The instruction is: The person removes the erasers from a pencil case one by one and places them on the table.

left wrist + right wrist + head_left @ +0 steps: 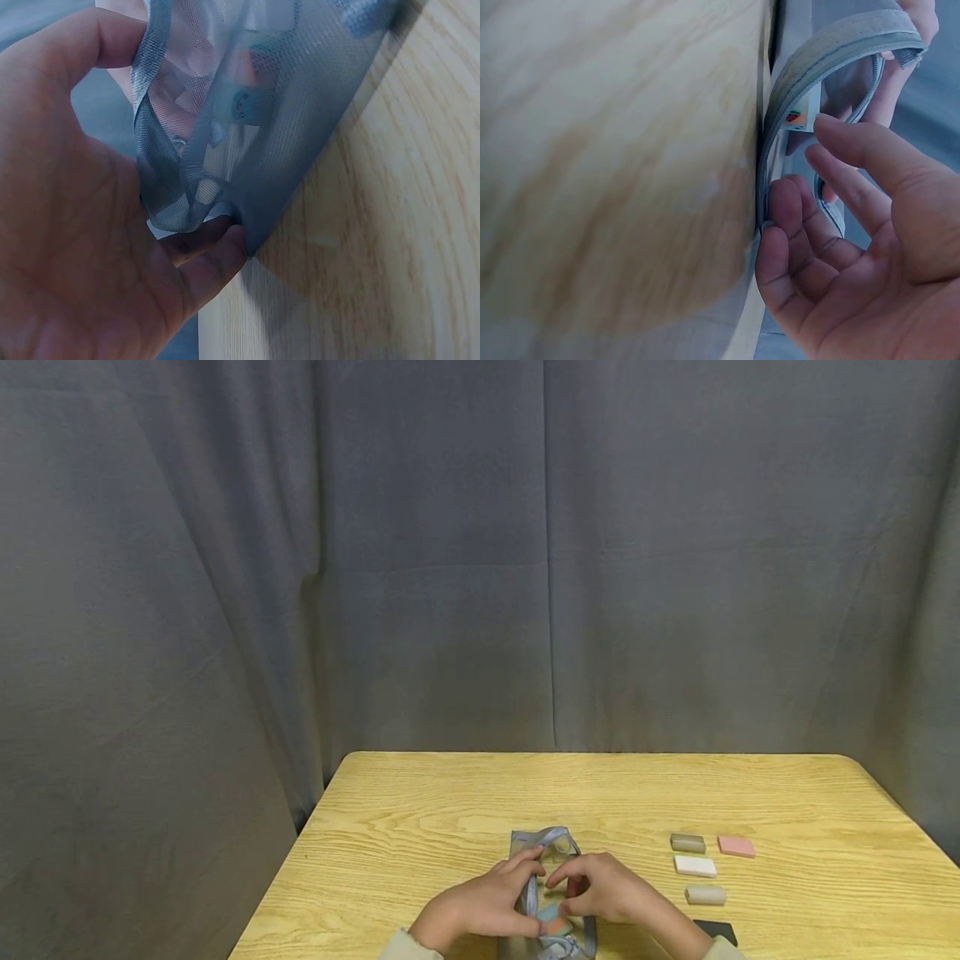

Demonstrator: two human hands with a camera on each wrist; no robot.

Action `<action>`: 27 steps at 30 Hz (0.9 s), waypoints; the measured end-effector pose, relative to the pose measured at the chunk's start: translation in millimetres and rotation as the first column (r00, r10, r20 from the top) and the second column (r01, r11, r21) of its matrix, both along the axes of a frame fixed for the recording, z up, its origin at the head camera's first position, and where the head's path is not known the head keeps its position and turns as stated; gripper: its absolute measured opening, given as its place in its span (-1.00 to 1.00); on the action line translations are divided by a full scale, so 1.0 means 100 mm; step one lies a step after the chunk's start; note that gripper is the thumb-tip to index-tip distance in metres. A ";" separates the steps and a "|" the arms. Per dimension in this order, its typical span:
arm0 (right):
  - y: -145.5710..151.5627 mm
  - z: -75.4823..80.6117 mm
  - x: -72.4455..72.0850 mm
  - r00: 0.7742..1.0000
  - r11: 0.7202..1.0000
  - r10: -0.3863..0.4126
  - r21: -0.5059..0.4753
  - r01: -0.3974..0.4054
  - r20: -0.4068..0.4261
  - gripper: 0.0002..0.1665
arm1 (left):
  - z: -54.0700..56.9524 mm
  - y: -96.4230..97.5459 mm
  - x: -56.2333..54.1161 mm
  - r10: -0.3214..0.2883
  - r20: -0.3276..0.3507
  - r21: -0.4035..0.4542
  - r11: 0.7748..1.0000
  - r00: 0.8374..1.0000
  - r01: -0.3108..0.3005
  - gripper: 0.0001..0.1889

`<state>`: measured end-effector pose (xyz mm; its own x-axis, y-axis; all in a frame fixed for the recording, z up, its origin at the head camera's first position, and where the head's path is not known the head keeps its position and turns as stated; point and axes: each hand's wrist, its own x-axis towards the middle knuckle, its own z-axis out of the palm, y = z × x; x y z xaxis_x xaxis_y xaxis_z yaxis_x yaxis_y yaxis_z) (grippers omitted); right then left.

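A person's left hand (491,902) grips the left rim of a soft, see-through grey-blue mesh pouch with a zip-edged mouth (300,150), its thumb and fingers spread along that edge and bearing on the fabric. The pouch lies at the near middle of a pale yellow wood-grain table (420,810), its mouth gaping. The right hand (611,889) is at the mouth's right side, thumb and index finger apart, the other fingers loosely bent; no item shows clasped between them. Small light-blue and orange pieces (555,920) sit inside the pouch near the right thumb; whether they are 1 item or 2, I cannot tell. To the right, 5 small rectangular blocks lie apart: a grey-brown one (687,843), a pink one (737,847), a white one (695,866), a beige one (706,896) and a black one (717,932), partly behind the right forearm. A dark grey cloth curtain (450,568) hangs behind.
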<state>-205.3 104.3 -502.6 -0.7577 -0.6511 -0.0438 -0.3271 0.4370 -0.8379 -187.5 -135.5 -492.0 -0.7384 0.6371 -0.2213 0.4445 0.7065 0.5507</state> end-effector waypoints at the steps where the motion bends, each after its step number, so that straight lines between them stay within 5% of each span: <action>1: 0.00 0.00 0.00 1.000 1.000 0.004 0.001 -0.004 -0.005 -0.67 | 0.00 0.00 0.00 -0.002 -0.002 0.000 1.000 1.000 0.002 -0.25; 27: -0.01 0.01 -0.03 0.992 0.995 0.093 0.055 -0.089 -0.080 -0.93 | 0.01 -0.01 0.01 0.005 0.028 0.035 0.999 1.000 -0.006 -0.20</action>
